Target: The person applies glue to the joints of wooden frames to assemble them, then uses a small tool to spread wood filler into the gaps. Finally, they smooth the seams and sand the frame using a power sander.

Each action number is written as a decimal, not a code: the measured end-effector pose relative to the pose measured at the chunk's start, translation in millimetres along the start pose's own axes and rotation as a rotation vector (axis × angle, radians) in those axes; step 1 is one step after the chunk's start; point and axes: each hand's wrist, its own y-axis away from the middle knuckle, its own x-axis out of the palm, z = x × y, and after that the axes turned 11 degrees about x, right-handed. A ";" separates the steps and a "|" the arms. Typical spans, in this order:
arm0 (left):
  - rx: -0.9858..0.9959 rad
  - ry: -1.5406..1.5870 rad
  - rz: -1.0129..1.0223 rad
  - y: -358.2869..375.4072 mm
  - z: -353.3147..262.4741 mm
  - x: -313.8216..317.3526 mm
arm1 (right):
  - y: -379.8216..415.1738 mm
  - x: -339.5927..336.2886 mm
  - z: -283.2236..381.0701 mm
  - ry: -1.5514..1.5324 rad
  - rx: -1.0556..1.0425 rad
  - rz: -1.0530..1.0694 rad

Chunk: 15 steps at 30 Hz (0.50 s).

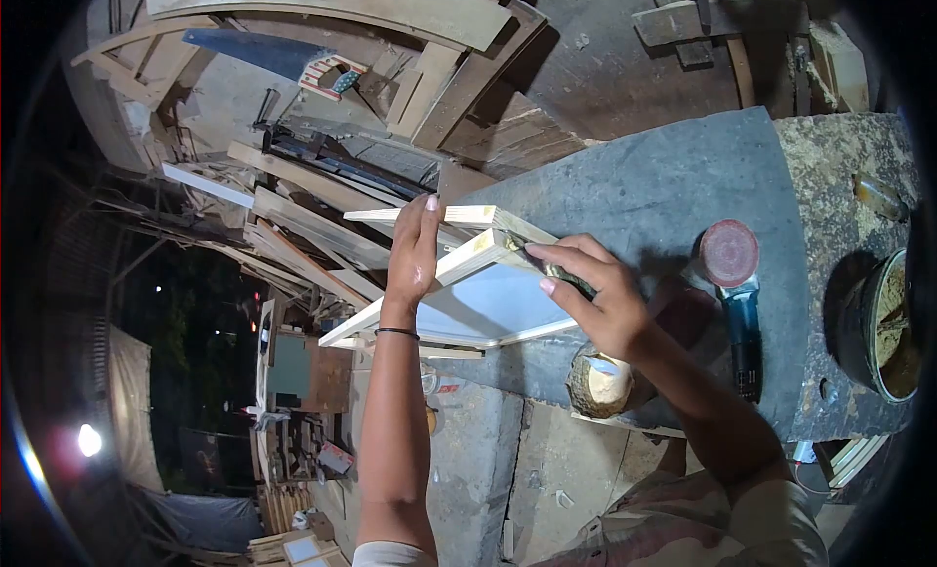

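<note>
A pale wooden frame (pixel 457 265) with a light panel inside stands tilted over the grey workbench, its corner pointing toward my right hand. My left hand (pixel 414 257) grips one bar of it, thumb and fingers closed around the wood. In my right hand (pixel 607 296) is a putty knife (pixel 569 277), its smeared blade against the frame's corner joint. Yellowish filler marks show on the wood there. Just below my right hand sits a rough round bowl (pixel 584 391) with cream-coloured putty and a light-coloured piece in it.
A disc sander (pixel 744 318) with a reddish disc lies right of my right hand on the grey bench top (pixel 634 191). Farther right are a dirty bucket (pixel 859 318) and a bottle (pixel 878 196). Scrap boards (pixel 307 216) and a handsaw (pixel 259 57) fill the upper left.
</note>
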 end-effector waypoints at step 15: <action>-0.002 0.010 0.007 0.0 2.9 0.8 | 9.8 17.8 -5.6 -0.081 0.049 -0.058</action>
